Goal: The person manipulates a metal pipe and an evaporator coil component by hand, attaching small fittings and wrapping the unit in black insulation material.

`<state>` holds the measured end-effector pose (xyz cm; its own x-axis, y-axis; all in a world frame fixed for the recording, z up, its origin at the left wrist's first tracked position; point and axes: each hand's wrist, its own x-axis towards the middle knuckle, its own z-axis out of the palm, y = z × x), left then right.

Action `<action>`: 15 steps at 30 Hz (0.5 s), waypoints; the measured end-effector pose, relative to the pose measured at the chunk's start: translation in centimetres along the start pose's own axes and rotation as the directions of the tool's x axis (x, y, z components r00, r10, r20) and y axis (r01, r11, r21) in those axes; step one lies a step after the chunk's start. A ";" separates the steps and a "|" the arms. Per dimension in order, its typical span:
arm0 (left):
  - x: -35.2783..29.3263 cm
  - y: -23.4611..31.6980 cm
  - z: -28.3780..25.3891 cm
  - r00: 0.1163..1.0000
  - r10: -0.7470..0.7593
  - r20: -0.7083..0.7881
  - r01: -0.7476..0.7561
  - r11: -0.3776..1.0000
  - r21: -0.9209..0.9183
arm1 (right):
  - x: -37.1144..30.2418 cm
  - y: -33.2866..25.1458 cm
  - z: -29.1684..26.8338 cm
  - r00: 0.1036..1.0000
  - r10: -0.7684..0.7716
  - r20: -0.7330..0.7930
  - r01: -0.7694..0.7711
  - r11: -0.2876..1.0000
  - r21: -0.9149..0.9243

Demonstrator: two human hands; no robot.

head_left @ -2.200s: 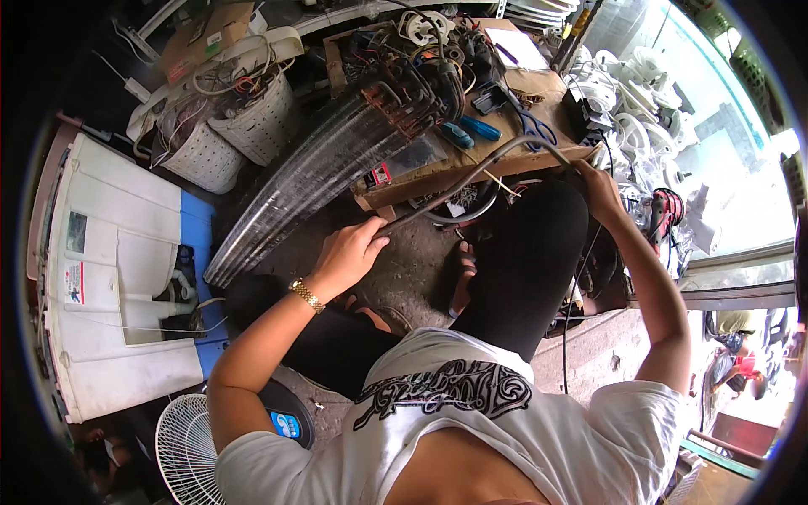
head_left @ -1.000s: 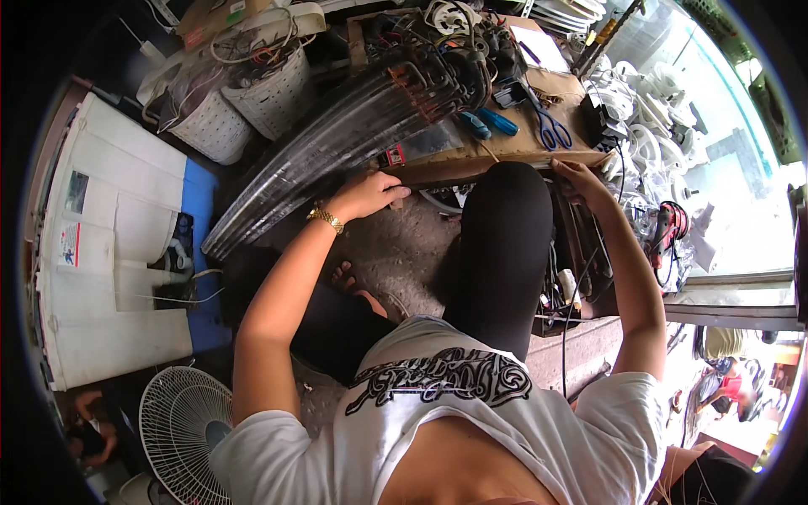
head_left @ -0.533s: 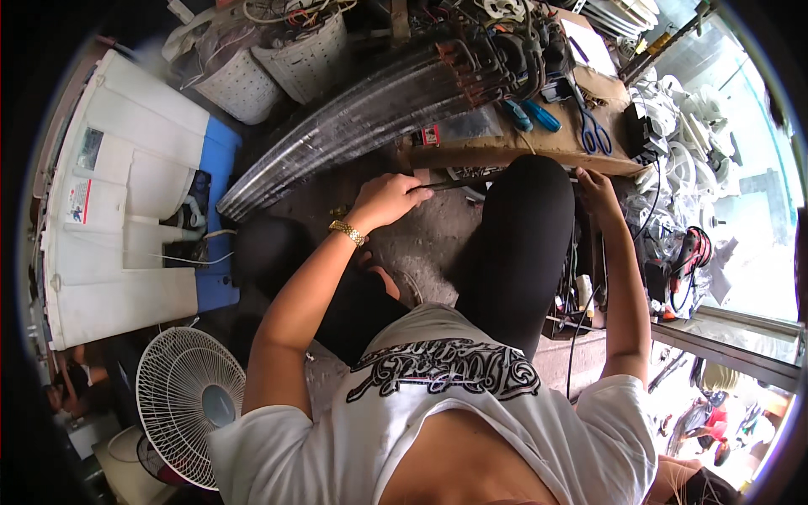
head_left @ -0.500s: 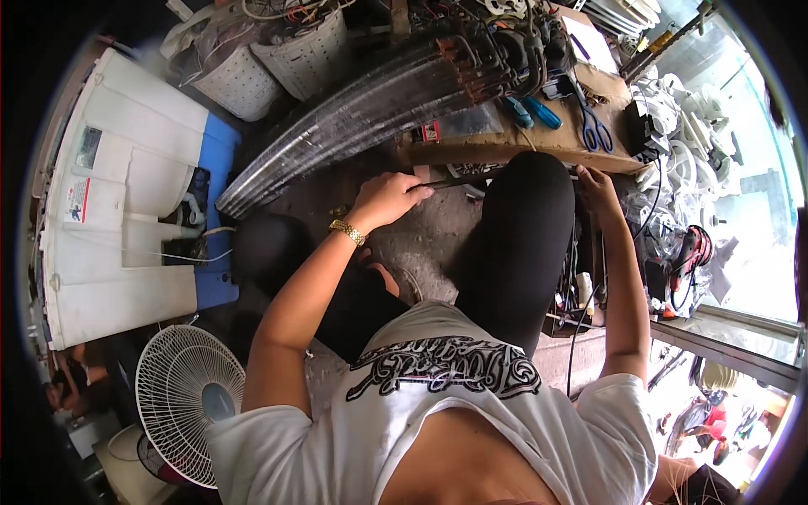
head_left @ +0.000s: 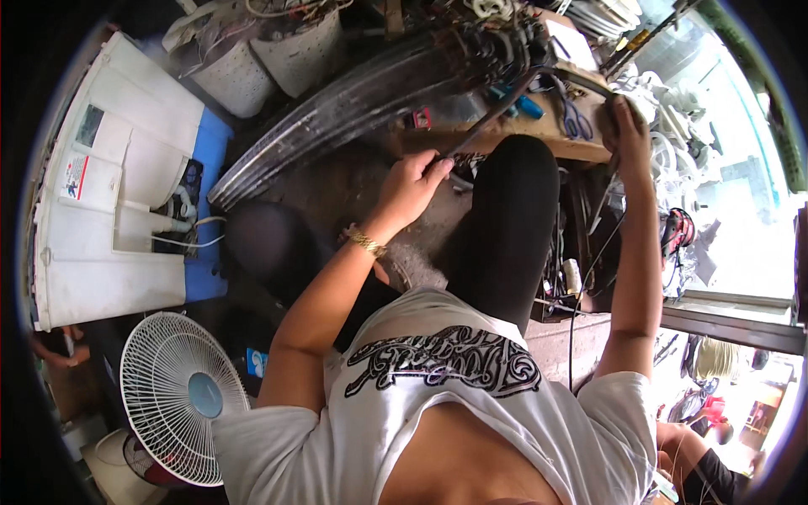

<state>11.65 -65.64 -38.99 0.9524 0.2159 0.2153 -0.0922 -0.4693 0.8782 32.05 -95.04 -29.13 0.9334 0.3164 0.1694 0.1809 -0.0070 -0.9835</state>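
Observation:
A long dark, flexible strip point(head_left: 498, 110) arches up between my two hands, over the near part of the work surface; its exact kind I cannot make out. My left hand point(head_left: 414, 189), with a gold bracelet at the wrist, is closed round its lower left end. At the other end, my right hand point(head_left: 629, 139) grips the strip near the bench's right side. Beyond the strip lies a long finned coil point(head_left: 337, 118), slanting down to the left, its pipes at the upper right end. My bent knee point(head_left: 522, 160) is under the arch.
Blue-handled scissors point(head_left: 576, 123) and a blue-handled tool point(head_left: 528, 106) lie on the wooden bench point(head_left: 497, 139). A white and blue casing point(head_left: 93, 261) stands at left, with a fan point(head_left: 187, 396) below it. White perforated bins point(head_left: 231, 80) stand behind. White plastic parts point(head_left: 673, 118) are heaped at right.
Both hands have risen, the right one further up and to the right. The strip, nearly level across my knee before, now bows upward in an arch. The view has shifted slightly.

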 end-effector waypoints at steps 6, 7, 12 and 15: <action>-0.9 6.1 -2.6 0.996 0.092 0.011 -0.087 0.970 -0.226 | -4.4 -12.1 0.8 0.974 -0.223 -0.047 0.225 0.973 0.043; -0.8 7.2 -2.9 0.988 0.150 -0.032 -0.154 0.971 -0.184 | -4.7 -12.8 0.8 0.962 -0.264 -0.070 0.269 0.961 0.068; -2.8 10.9 1.3 0.999 -0.031 0.011 0.030 0.758 -0.652 | -6.5 -10.7 10.2 0.957 -0.246 -0.157 0.289 0.865 0.410; -2.5 11.0 3.8 0.994 -0.032 -0.102 -0.051 0.694 -0.718 | -5.1 -9.0 11.9 0.921 -0.369 -0.125 0.384 0.807 0.449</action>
<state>9.41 -74.63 -31.50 0.9204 0.3167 0.2293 -0.3214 0.2786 0.9050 21.93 -85.27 -21.90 0.8315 0.1757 0.5271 0.3652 0.5421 -0.7568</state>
